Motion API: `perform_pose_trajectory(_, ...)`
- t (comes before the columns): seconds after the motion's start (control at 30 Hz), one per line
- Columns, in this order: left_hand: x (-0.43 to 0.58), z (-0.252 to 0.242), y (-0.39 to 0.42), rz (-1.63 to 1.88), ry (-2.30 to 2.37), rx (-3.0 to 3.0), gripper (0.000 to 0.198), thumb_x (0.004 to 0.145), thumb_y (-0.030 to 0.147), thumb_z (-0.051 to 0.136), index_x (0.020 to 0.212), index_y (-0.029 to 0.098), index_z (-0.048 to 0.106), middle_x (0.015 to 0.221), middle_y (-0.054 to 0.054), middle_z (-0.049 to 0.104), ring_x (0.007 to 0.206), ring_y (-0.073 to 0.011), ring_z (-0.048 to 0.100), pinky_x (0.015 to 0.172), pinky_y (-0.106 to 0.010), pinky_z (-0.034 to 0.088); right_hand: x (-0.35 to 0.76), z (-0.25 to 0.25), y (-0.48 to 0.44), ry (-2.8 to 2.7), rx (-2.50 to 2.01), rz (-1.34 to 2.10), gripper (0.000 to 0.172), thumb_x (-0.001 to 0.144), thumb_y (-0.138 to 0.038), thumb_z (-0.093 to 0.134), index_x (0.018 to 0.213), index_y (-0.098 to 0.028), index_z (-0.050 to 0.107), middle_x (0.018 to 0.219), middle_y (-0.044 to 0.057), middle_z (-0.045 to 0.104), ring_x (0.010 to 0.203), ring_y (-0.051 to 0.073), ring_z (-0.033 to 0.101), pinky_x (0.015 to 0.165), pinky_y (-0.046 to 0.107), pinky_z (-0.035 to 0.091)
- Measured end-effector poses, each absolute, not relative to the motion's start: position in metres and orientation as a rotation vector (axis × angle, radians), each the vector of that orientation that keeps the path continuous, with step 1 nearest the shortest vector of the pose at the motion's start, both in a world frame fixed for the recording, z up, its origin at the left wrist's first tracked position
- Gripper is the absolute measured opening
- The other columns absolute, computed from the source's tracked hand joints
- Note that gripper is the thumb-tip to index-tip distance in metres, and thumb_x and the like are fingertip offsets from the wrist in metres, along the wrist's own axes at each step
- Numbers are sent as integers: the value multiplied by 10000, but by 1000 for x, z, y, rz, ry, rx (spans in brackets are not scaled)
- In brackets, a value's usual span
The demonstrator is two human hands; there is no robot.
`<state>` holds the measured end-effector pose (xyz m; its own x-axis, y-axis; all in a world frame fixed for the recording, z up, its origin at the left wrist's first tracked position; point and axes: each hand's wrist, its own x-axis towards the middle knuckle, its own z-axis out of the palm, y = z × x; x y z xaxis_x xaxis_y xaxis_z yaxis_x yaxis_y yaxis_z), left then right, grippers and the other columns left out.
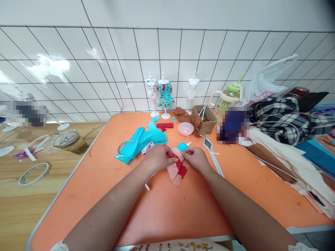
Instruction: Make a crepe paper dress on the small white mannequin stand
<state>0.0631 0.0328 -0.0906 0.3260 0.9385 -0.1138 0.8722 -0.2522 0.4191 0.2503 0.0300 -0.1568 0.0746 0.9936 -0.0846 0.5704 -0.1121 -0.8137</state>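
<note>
In the middle of the orange table lies a small doll dress (176, 174) with a pink and red patchwork skirt and a turquoise top (182, 146). A white knob like a mini mannequin's neck pokes out beyond the top. My left hand (159, 158) is closed at the dress's left side, its thumb and fingers pinching the cloth near the waist. From the right, my right hand (196, 159) pinches the waist edge with thumb and forefinger. The fingertips partly hide the waist. Beside my left hand are turquoise cloth (137, 139) and a small white card (147, 148).
White mini mannequins (193, 87) stand by the tiled wall, with one dressed figure (164, 96). A pink bowl (185, 129), brown cloth (183, 115) and a cardboard box (209, 122) sit in front. A tape roll (119, 149) rests left; fabric strips (277, 139) are piled right.
</note>
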Motion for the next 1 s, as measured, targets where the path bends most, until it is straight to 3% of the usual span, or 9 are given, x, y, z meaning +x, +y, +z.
perform_pose_trajectory(0.1,62,-91,33,213,1600,2248,168,743,408,625,723,254,691,970,-9,693,935,-255,597,945,-459,375,248,-157,30,-1558,-1768,898,158,698,-330,577,654,-204,661,610,-10,656,581,147,574,518,229,361)
perform_pose_trajectory(0.27,62,-89,32,162,1618,2246,154,753,335,591,670,239,677,933,-15,696,907,-252,597,990,-522,328,246,-157,31,-1579,-1787,897,134,693,-317,575,659,-204,638,606,-23,640,583,138,575,523,226,362)
perform_pose_trajectory(0.6,63,-86,33,109,1649,2222,161,751,356,613,683,240,701,923,-25,709,921,-243,600,1029,-482,314,246,-155,30,-1599,-1849,811,161,683,-362,607,631,-210,601,608,-30,624,605,139,553,524,235,313)
perform_pose_trajectory(0.8,64,-88,35,105,1632,2244,161,756,354,605,677,238,684,870,-22,701,880,-243,607,917,-418,386,247,-156,29,-1640,-1802,841,221,725,-415,573,641,-210,572,599,-38,588,588,136,535,517,233,324)
perform_pose_trajectory(0.9,57,-83,34,84,1657,2208,179,756,405,603,797,244,671,911,-34,691,876,-248,612,767,-349,431,248,-154,28,-1660,-1804,819,228,718,-427,589,643,-212,576,596,-35,576,588,137,523,513,235,303)
perform_pose_trajectory(1.0,39,-69,29,31,1678,2191,435,673,523,665,1008,251,618,1024,-60,671,919,-269,612,663,-314,431,254,-151,26,-1698,-1782,808,244,762,-429,543,657,-212,581,612,-31,578,595,136,514,524,237,300)
